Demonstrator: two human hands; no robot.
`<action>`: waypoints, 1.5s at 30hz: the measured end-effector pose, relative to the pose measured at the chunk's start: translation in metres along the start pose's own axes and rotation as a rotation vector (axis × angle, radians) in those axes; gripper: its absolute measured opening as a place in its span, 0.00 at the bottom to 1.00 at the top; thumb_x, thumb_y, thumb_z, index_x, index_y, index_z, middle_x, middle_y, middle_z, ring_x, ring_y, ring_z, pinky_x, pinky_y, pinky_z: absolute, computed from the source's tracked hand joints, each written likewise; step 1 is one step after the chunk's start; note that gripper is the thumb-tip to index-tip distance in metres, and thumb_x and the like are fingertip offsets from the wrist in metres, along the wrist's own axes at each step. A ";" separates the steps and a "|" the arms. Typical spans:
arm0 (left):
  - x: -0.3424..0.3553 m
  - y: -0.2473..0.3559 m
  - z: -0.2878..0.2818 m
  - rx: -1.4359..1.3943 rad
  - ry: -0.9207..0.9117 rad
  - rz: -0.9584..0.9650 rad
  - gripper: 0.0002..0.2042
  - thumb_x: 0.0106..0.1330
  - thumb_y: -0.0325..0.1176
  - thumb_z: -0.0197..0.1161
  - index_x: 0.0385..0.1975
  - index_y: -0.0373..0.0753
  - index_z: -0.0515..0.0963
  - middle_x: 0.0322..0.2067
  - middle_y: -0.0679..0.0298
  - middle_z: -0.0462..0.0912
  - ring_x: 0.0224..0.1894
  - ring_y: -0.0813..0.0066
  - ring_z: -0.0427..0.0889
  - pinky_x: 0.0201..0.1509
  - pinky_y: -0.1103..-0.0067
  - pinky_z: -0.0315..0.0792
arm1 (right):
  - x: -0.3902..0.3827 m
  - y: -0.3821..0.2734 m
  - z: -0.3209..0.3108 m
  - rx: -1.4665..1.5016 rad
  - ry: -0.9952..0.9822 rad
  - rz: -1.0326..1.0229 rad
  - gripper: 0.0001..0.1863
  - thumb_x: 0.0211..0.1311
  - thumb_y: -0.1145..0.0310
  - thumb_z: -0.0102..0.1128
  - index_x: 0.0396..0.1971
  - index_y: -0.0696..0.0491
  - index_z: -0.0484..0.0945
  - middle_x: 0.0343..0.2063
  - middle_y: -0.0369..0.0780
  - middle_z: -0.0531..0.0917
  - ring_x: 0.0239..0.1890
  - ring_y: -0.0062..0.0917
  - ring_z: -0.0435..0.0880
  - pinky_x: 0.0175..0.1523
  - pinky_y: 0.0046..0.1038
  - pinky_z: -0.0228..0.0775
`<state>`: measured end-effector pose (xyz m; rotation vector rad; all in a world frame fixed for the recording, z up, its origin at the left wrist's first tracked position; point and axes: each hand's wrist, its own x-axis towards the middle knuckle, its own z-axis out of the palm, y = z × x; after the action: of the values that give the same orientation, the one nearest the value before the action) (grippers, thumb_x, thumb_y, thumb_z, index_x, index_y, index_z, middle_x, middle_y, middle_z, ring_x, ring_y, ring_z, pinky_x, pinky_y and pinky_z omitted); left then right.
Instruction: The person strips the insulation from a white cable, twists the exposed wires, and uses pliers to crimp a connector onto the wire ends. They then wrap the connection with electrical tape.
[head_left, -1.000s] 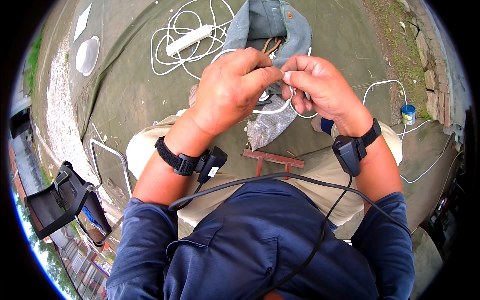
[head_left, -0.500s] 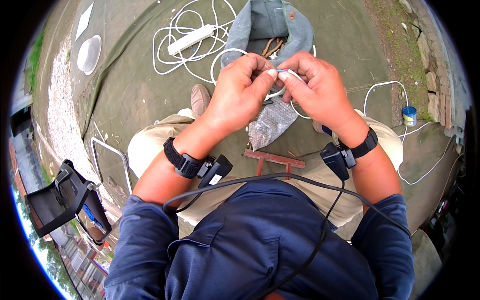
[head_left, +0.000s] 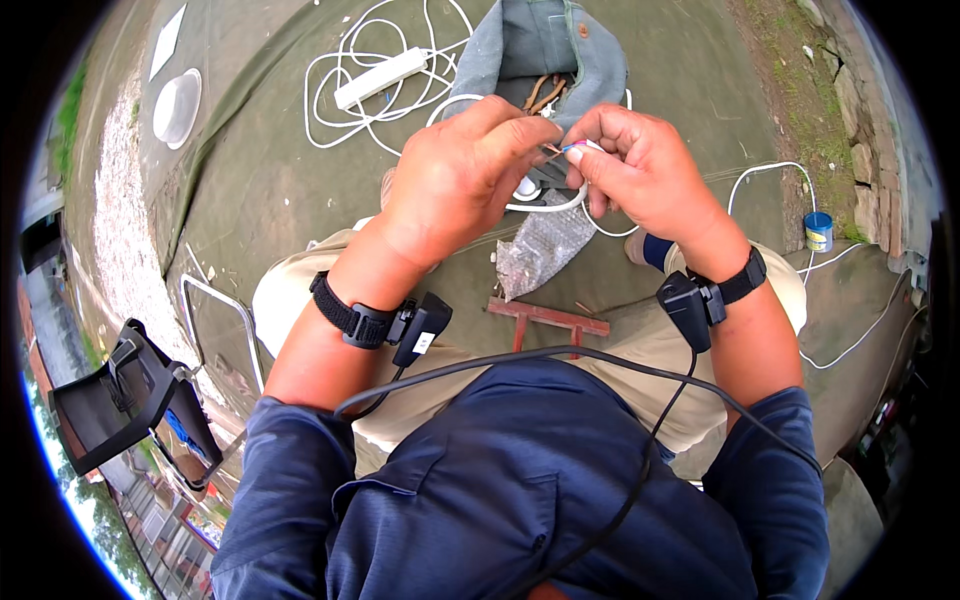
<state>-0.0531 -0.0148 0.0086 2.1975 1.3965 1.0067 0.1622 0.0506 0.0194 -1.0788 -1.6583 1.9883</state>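
Note:
My right hand point(head_left: 645, 165) is closed, thumb against fingers, on the thin blue and reddish insulated wires point(head_left: 574, 147) of a white cable point(head_left: 552, 208). Bare copper strands point(head_left: 552, 151) stick out from their ends toward my left hand point(head_left: 465, 165). My left hand's fingers are curled together at those strands; its fingertips are partly hidden by its own back. Below the hands the white cable bends in a loop. Just beyond them stands an open grey-blue cloth bag point(head_left: 485, 50) with brown-handled tools point(head_left: 545, 95) in it.
A bubble-wrap pouch point(head_left: 545, 245) and a small red metal stand point(head_left: 550, 316) lie between my knees. A white power strip point(head_left: 380, 78) with coiled cord is at the far left. A blue tin point(head_left: 819, 232) stands right, a black chair point(head_left: 130, 400) left.
My left hand has turned and lifted slightly to the left, its back now more toward me. Copper strands now show between the hands. My right hand has shifted slightly right.

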 end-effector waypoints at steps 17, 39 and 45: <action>-0.001 0.016 0.003 -1.243 -0.199 -1.023 0.05 0.71 0.32 0.59 0.38 0.38 0.76 0.28 0.70 0.77 0.26 0.80 0.74 0.25 0.84 0.63 | 0.003 0.013 0.007 -0.761 0.214 -0.704 0.05 0.58 0.75 0.61 0.35 0.56 0.79 0.27 0.41 0.82 0.27 0.34 0.83 0.31 0.30 0.74; -0.013 0.006 0.017 -1.631 -0.109 -1.087 0.04 0.68 0.32 0.60 0.35 0.39 0.76 0.24 0.70 0.75 0.20 0.80 0.69 0.21 0.83 0.57 | 0.002 0.013 0.011 -0.882 0.214 -0.746 0.07 0.55 0.73 0.64 0.35 0.56 0.79 0.30 0.42 0.83 0.31 0.40 0.83 0.35 0.34 0.76; -0.004 0.009 -0.005 -0.632 -0.104 -0.566 0.09 0.69 0.28 0.61 0.47 0.38 0.77 0.28 0.65 0.80 0.27 0.76 0.79 0.30 0.80 0.70 | 0.001 0.006 -0.002 -0.393 0.144 -0.322 0.06 0.61 0.74 0.61 0.36 0.57 0.79 0.26 0.39 0.84 0.25 0.26 0.83 0.31 0.26 0.74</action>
<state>-0.0525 -0.0231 0.0162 1.2835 1.3033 0.9289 0.1637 0.0510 0.0136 -0.9725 -2.0430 1.3889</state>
